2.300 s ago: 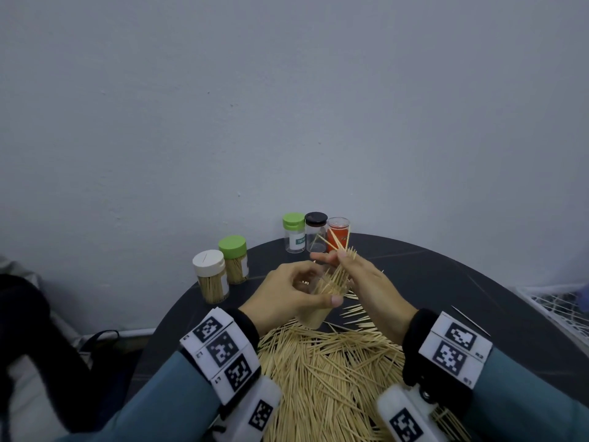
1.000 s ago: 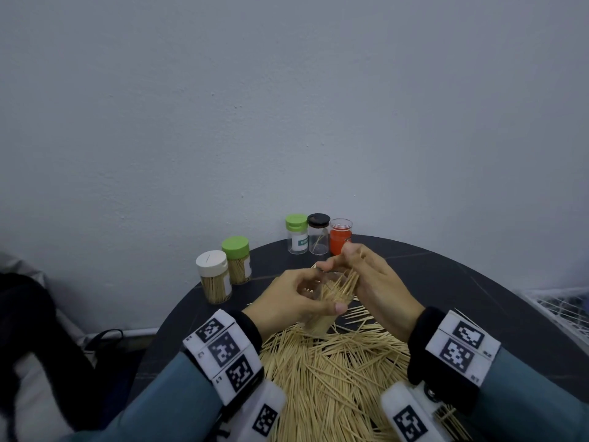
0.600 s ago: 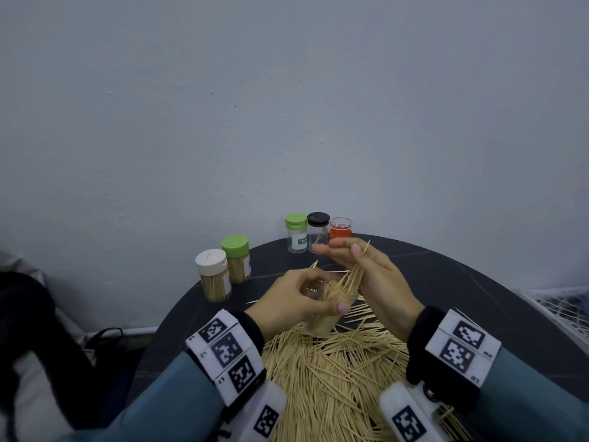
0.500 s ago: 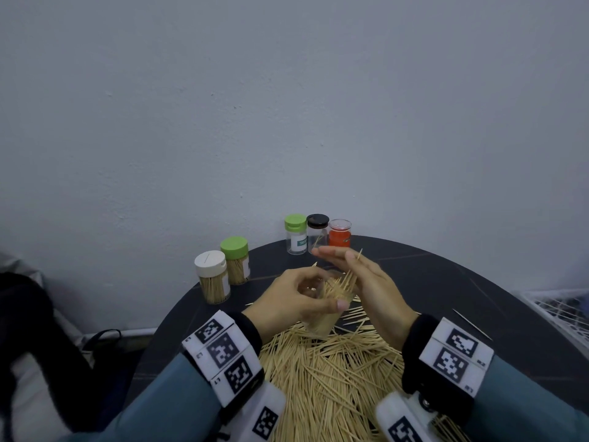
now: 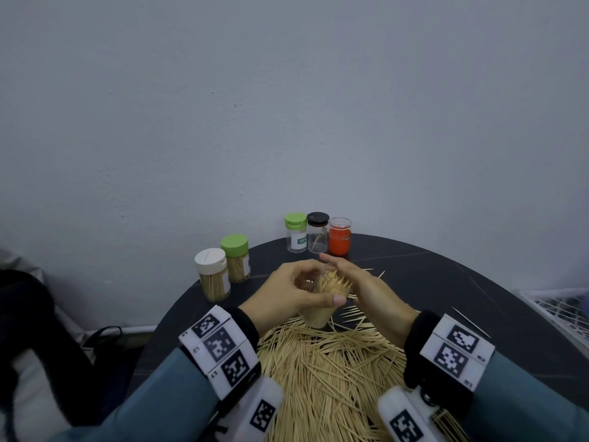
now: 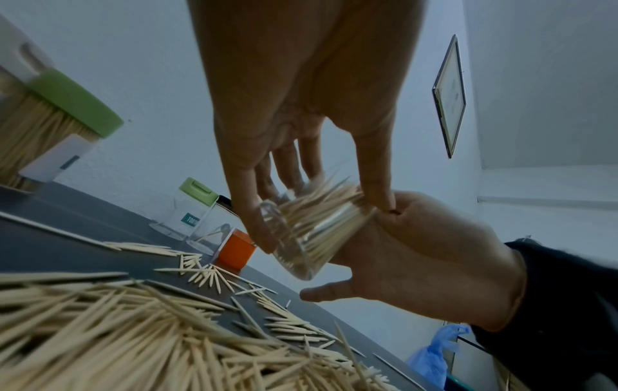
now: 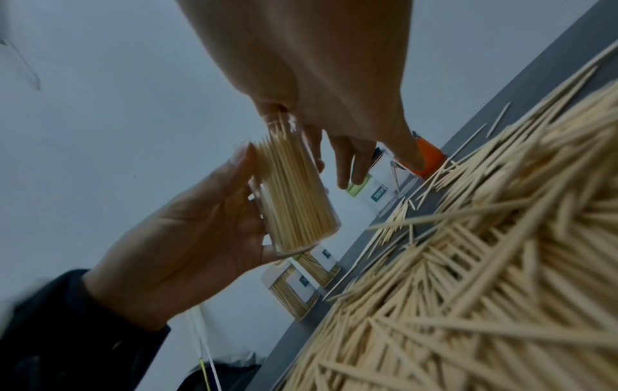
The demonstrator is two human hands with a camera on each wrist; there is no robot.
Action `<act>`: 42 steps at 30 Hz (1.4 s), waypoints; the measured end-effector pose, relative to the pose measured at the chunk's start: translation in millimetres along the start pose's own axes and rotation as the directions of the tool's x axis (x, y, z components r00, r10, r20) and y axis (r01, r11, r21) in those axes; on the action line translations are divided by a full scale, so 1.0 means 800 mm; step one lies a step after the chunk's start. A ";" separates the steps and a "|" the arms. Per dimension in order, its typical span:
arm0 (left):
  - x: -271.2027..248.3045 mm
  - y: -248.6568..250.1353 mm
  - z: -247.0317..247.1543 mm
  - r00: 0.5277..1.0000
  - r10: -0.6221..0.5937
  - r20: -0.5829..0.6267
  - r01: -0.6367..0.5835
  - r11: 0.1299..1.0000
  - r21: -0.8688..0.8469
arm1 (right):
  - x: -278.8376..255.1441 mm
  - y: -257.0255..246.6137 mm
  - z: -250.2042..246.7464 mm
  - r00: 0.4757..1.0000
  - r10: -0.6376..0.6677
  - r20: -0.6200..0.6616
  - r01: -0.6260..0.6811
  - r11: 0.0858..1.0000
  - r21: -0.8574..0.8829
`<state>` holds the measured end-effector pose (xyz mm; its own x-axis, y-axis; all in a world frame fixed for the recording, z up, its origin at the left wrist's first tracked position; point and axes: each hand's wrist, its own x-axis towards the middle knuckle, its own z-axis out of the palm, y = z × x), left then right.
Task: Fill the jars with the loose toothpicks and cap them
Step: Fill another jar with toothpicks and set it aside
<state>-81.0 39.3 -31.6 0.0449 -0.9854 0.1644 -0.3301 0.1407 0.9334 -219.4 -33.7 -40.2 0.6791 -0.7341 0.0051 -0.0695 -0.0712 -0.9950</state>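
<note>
My left hand [image 5: 298, 293] grips a clear, uncapped jar [image 5: 318, 316] packed with toothpicks, tilted and lifted just above the table. In the left wrist view the thumb and fingers wrap the jar [image 6: 311, 232]. My right hand [image 5: 360, 282] is open, its straight fingers and palm lying against the toothpick tips sticking out of the jar mouth. In the right wrist view the jar [image 7: 294, 203] is nearly full. A big heap of loose toothpicks [image 5: 331, 371] lies on the table under both wrists.
The round dark table [image 5: 452, 282] stands against a grey wall. At the back left stand a full white-capped jar [image 5: 213, 275] and a full green-capped jar [image 5: 236, 258]. Further back are a green-capped jar [image 5: 295, 232], a black-capped jar [image 5: 317, 232] and a red jar [image 5: 339, 237].
My right hand earlier pinched a bunch of toothpicks into the jar mouth, let them go, and now lies flat and open against their tips. The left hand kept hold of the jar.
</note>
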 end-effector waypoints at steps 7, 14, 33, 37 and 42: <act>0.002 -0.002 -0.005 0.999 0.002 -0.037 -0.001 1.000 0.025 | -0.002 -0.007 -0.003 0.999 0.037 -0.008 -0.037 0.997 -0.061; 0.003 -0.004 -0.007 0.999 -0.017 -0.030 0.018 0.998 0.052 | -0.003 -0.010 -0.006 0.997 0.071 0.008 -0.070 0.993 -0.100; 0.021 -0.021 -0.023 0.994 -0.072 -0.079 0.080 0.992 0.096 | 0.042 -0.015 -0.063 0.916 0.397 -0.050 -0.174 0.281 -0.944; 0.028 -0.026 -0.027 0.991 -0.088 -0.096 0.101 0.986 0.131 | 0.046 -0.004 -0.058 0.907 0.420 -0.031 -0.085 0.111 -0.990; 0.030 -0.025 -0.024 0.992 -0.097 -0.081 0.107 0.984 0.141 | 0.027 0.001 -0.052 0.927 0.374 0.035 0.002 0.090 -0.996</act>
<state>-55.4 14.8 -39.9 0.1527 -0.9833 0.0985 -0.4528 0.0190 0.8914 -234.9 -77.9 -36.6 0.6292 -0.6830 -0.3710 -0.7330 -0.6802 0.0092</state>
